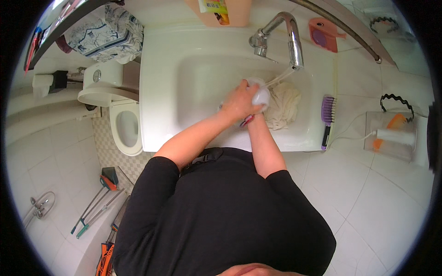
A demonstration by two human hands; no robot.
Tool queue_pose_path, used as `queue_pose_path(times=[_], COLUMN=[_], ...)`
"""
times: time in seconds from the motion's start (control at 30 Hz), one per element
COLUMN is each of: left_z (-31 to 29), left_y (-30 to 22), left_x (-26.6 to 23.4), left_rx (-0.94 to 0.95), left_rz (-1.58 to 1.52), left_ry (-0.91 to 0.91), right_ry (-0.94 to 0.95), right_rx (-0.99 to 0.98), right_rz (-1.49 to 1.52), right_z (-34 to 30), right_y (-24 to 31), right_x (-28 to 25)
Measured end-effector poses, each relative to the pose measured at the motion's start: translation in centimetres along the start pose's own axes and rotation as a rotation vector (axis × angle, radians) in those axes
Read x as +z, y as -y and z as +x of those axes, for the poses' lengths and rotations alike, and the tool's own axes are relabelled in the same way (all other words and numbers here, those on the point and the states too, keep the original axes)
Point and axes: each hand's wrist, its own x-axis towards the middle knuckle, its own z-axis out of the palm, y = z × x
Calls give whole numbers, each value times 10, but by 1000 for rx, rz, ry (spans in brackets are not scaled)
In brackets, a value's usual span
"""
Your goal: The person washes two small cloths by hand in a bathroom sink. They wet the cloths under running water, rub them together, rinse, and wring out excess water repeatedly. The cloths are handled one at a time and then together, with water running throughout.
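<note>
Over the white sink [159,92], both of my hands meet beneath the tap's stream. My left hand [239,100] is closed around a rounded, shiny white thing [261,97] whose kind I cannot make out. Crossing under it, my right hand [256,112] is at the same white thing, but its fingers are mostly hidden. A dark red band [247,120] circles the wrist there. Water runs from the chrome faucet [296,55] down beside the white thing. A wet, crumpled cream cloth [284,105] lies in the basin just right of my hands.
A purple hairbrush [328,110] lies on the sink's right rim. At the back right corner sits a pink whale-shaped holder [323,36], with a peach container [237,11] at the back. The toilet [126,129] stands left; a metal rail [343,25] curves overhead.
</note>
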Motion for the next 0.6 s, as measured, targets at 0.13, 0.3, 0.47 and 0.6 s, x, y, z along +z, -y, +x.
queue_pose_path(times=[0.13, 0.3, 0.47, 0.6], left_z=[39, 39, 13, 9], left_y=[58, 134, 164, 160], left_x=[5, 2, 32, 19], left_rx=[-203, -389, -325, -292], left_rz=[-106, -32, 176, 221], left_ry=[-26, -84, 76, 231], right_ry=[-580, -481, -493, -465], right_rx=[-120, -115, -516, -365], right_rz=[-208, -669, -1864, -1812], right_z=[8, -3, -9, 0], right_y=[-8, 36, 69, 74], right_x=[-5, 4, -42, -52])
